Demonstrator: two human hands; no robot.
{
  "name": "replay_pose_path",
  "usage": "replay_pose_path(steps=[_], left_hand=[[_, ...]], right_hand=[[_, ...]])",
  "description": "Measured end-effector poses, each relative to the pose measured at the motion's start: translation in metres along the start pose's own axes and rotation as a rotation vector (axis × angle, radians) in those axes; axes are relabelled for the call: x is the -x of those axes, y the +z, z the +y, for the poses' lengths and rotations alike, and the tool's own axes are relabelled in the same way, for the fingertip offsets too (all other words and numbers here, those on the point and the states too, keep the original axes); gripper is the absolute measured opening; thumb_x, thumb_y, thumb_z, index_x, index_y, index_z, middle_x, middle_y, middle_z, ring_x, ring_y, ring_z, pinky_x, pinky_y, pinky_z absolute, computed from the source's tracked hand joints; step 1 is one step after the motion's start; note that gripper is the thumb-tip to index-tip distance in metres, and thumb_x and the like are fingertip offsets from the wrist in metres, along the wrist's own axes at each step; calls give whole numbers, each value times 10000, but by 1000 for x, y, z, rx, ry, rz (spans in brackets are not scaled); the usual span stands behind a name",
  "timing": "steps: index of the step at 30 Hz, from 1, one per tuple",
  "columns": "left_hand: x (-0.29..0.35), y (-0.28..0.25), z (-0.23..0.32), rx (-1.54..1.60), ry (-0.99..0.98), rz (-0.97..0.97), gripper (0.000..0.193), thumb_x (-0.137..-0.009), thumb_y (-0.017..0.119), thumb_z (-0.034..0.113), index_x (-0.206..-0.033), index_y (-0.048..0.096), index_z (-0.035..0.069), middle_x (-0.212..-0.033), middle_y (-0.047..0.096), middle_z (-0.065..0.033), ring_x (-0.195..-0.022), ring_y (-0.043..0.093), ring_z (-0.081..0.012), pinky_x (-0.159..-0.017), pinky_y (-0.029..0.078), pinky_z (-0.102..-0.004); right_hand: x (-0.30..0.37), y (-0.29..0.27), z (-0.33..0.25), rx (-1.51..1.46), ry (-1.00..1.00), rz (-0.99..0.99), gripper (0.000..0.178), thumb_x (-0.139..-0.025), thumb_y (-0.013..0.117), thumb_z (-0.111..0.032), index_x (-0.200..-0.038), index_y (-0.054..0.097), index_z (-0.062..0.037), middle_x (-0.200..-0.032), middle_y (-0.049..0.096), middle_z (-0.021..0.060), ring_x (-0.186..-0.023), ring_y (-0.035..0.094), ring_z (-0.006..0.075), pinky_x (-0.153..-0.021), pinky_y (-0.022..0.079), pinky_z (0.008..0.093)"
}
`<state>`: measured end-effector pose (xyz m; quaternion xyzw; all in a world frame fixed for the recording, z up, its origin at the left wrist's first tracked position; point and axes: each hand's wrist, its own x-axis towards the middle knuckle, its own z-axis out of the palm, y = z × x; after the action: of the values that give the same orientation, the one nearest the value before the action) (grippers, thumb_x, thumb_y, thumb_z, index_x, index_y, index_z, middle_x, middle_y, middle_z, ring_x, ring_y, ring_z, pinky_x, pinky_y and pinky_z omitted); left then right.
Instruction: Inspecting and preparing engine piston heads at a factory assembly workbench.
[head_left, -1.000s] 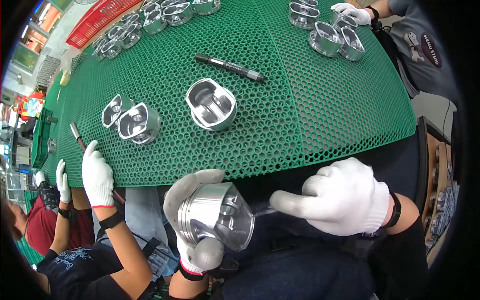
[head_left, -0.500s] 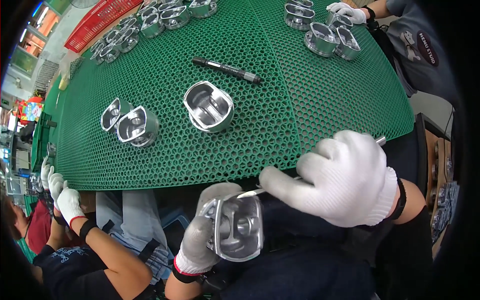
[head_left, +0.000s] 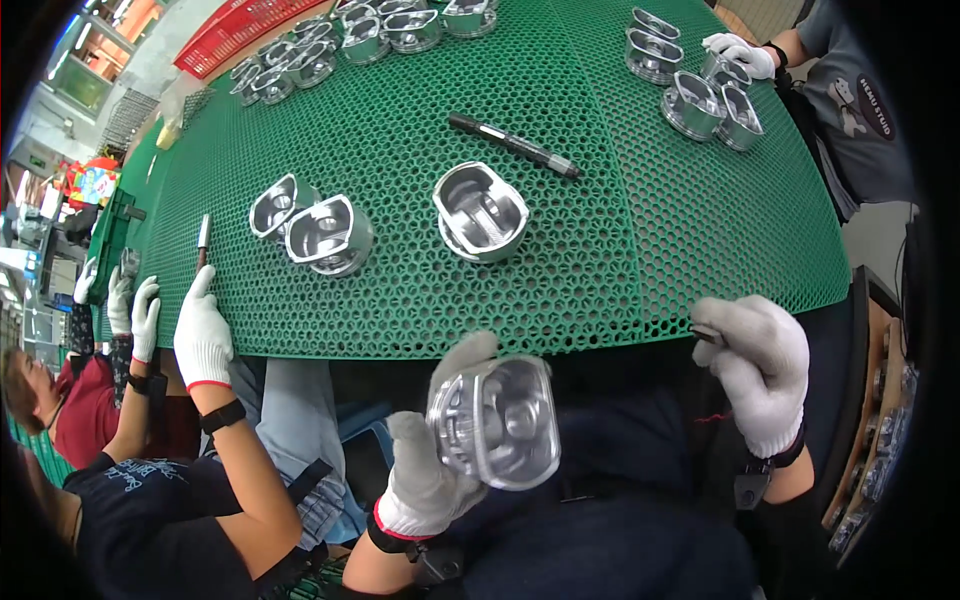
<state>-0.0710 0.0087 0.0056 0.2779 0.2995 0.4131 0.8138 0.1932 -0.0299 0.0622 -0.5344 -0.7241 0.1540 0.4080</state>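
My left hand (head_left: 432,470), in a white glove, grips a shiny metal piston (head_left: 497,421) below the table edge, its hollow underside facing me. My right hand (head_left: 762,366), also gloved, is off to the right near the table's edge, fingers closed on a small dark tool (head_left: 707,335) that barely shows. The two hands are apart. On the green honeycomb mat (head_left: 620,240) in front lie one piston (head_left: 479,212), a pair of pistons (head_left: 313,225) to its left, and a black marker pen (head_left: 515,146) beyond.
A co-worker's gloved hand (head_left: 202,330) rests on the mat's left edge next to a small tool (head_left: 203,235). Another person's gloved hand (head_left: 738,52) handles pistons (head_left: 706,102) at the far right. Several more pistons (head_left: 350,40) and a red basket (head_left: 232,30) sit at the back.
My right hand has pulled away from the piston to the right. My left hand has turned the piston and raised it slightly. The co-worker's hand has returned to the mat edge.
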Motion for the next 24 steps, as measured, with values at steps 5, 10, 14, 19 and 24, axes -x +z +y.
replay_pose_path(steps=[5, 10, 14, 19, 24], left_hand=[[-1, -1, 9, -445, 274, 49, 1158, -704, 820, 540, -1512, 147, 56, -1366, 461, -206, -1179, 554, -293, -957, 515, -428], [0, -14, 19, -813, 490, -25, 1129, -718, 869, 345, -1507, 136, 9, -1396, 425, -213, -1209, 521, -313, -1025, 432, -440], [-7, -15, 25, -781, 394, 366, 852, -876, 698, 303, -1488, 195, -9, -1376, 471, -205, -1201, 546, -300, -1007, 456, -442], [-9, -80, 83, -479, 616, 648, 563, -989, 453, 334, -1427, 357, -7, -1269, 549, -152, -1053, 624, -232, -861, 541, -349], [-39, -132, 108, -702, 636, 679, 412, -1001, 465, 160, -1371, 443, -18, -1237, 575, -143, -990, 626, -172, -838, 516, -295]], right_hand=[[15, 12, 8, -28, 130, -8, 339, -708, 648, 74, -1034, 691, -6, -833, 725, 101, -634, 652, 214, -606, 512, 306], [13, 26, 8, -30, 163, -51, 319, -728, 660, 48, -1038, 703, -12, -810, 715, 93, -617, 642, 217, -594, 508, 312], [15, 35, 14, -27, 155, -45, 322, -725, 686, 10, -1035, 724, -69, -691, 643, 76, -570, 608, 214, -548, 488, 318], [4, 44, 16, 39, 124, -123, 329, -751, 706, -42, -1069, 719, -122, -727, 642, 62, -624, 627, 229, -568, 507, 329], [-34, 56, 16, 193, 38, -150, 358, -814, 692, -147, -1171, 668, -173, -784, 630, 61, -646, 633, 255, -588, 523, 351]])
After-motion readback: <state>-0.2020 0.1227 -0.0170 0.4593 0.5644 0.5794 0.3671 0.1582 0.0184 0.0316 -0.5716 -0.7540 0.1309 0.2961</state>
